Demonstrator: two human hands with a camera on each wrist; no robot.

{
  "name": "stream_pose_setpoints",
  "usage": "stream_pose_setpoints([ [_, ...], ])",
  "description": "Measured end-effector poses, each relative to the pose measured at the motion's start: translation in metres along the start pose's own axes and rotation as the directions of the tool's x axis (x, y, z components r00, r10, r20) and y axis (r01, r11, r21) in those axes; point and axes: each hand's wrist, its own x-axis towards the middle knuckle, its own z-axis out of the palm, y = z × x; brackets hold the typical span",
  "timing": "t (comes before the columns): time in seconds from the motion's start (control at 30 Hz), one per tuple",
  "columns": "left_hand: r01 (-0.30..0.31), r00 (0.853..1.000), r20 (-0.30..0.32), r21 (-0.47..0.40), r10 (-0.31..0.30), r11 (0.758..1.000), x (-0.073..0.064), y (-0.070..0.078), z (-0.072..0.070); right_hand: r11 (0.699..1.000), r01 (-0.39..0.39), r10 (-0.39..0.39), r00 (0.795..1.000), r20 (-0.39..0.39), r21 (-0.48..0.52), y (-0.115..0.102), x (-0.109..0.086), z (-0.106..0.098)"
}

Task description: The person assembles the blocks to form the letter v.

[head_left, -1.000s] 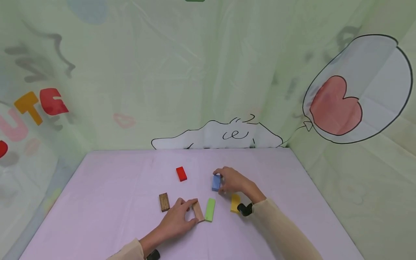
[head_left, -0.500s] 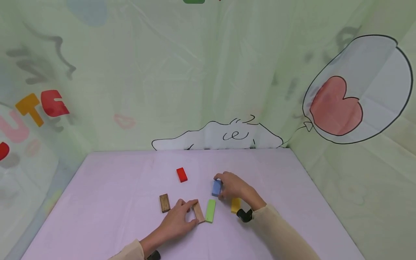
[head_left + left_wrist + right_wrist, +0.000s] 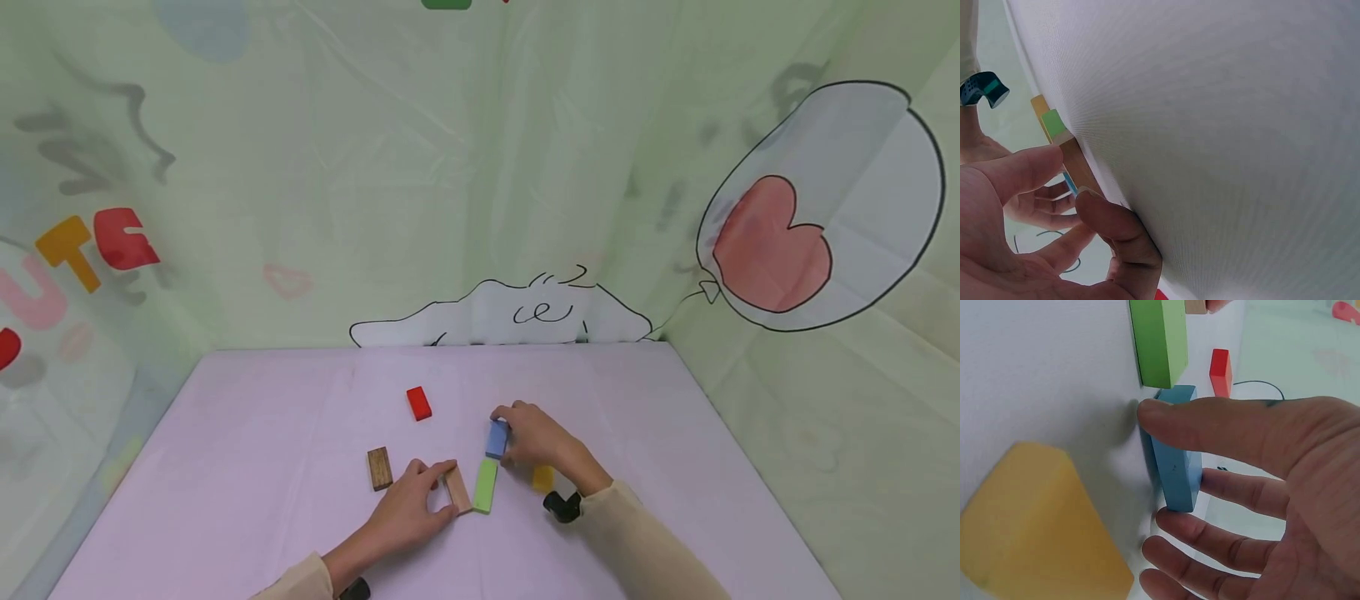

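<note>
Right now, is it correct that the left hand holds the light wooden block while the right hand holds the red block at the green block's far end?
One colour is wrong: the right hand holds the blue block at the green block's far end, as the head view shows. The left hand does hold the light wooden block.

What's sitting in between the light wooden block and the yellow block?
The green block is! In the head view it lies between the light wooden block and the yellow block, closer to the wooden one.
</note>
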Motion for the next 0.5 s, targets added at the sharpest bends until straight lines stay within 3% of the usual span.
stream_pose_setpoints([
  [0.5,0.014,1.000,0.003,0.007,-0.014,1.000,-0.0009,0.0008,-0.0002,1.000,0.003,-0.003,1.000,-0.007,-0.011,-0.0013,0.0008,0.0054],
])
